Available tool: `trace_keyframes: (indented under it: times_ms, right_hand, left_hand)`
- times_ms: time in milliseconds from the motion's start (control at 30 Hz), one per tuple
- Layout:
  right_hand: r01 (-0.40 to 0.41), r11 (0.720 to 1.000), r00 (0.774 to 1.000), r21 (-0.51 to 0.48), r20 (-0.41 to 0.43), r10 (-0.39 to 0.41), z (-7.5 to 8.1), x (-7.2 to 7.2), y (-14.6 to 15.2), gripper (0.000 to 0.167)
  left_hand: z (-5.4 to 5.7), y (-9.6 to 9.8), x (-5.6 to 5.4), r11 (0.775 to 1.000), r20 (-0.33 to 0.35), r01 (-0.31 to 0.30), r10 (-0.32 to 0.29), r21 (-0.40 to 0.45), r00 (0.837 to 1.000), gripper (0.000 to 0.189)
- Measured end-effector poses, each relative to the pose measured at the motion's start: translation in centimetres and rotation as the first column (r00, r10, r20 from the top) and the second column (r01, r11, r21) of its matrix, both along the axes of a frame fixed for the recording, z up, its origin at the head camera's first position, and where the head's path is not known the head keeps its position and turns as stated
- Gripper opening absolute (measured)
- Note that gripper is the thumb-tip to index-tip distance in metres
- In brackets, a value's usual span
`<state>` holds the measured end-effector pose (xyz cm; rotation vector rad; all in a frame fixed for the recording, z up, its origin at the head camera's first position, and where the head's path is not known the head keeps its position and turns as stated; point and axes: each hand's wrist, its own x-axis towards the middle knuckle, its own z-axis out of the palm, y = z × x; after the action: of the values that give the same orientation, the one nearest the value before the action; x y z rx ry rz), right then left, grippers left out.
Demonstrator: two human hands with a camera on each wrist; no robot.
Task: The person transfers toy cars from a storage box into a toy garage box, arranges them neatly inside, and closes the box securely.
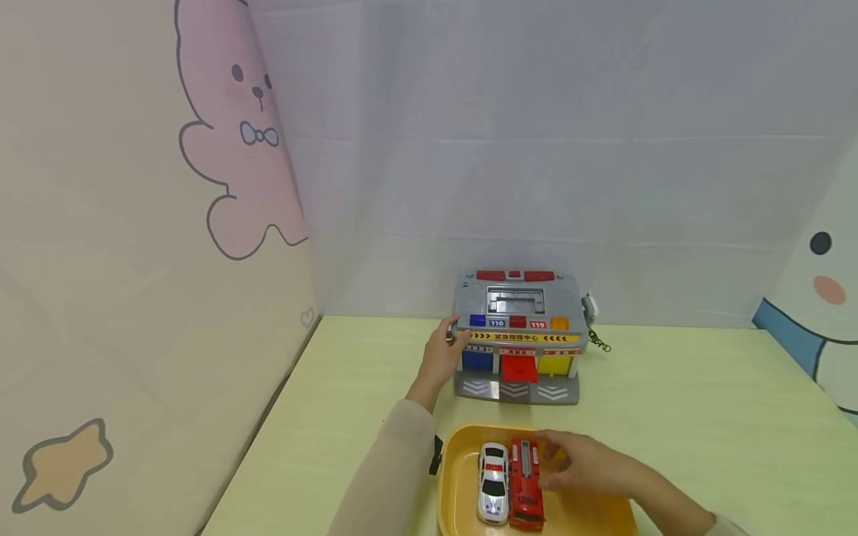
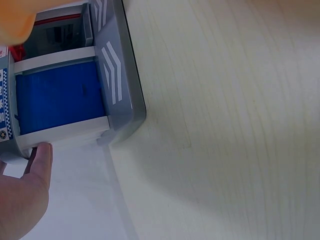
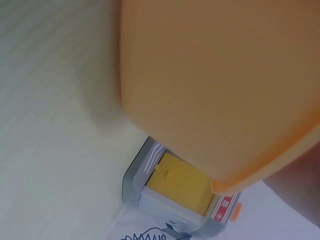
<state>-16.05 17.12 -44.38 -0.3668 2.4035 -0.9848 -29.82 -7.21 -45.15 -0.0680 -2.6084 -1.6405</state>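
A grey toy garage (image 1: 519, 339) stands at the back of the table with blue, red and yellow doors. Its red door (image 1: 519, 368) is raised in the middle; the blue door (image 2: 60, 97) and yellow door (image 3: 182, 182) are closed. My left hand (image 1: 442, 356) rests against the garage's left side, thumb and fingers at the roof edge. Inside a yellow tray (image 1: 462, 430) lie a white police car (image 1: 493, 484) and a red fire truck (image 1: 526, 502). My right hand (image 1: 590, 465) is at the truck's right side, fingers loosely bent; the exact contact is unclear.
A coiled dark cord (image 1: 599, 341) and a small white piece (image 1: 590, 307) hang at the garage's right side. A pale curtain (image 1: 536, 164) stands behind the table (image 1: 697, 402). The tray (image 3: 215, 75) fills much of the right wrist view.
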Motion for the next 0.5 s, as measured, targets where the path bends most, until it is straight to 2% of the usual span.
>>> trace_keyframes:
  times_ms: [267, 500]
  right_hand:
    - [-0.062, 0.998, 0.998, -0.011, -0.029, 0.062, -0.81, 0.17, -0.21, 0.072]
    - [-0.034, 0.999, 0.999, 0.003, 0.003, 0.034, -0.79, 0.55, -0.79, 0.078]
  left_hand:
    - [-0.07, 0.19, -0.08, 1.000, -0.001, -0.012, 0.012, -0.016, 1.000, 0.050]
    - [-0.27, 0.11, -0.13, 1.000, -0.001, -0.016, 0.016, -0.024, 1.000, 0.050]
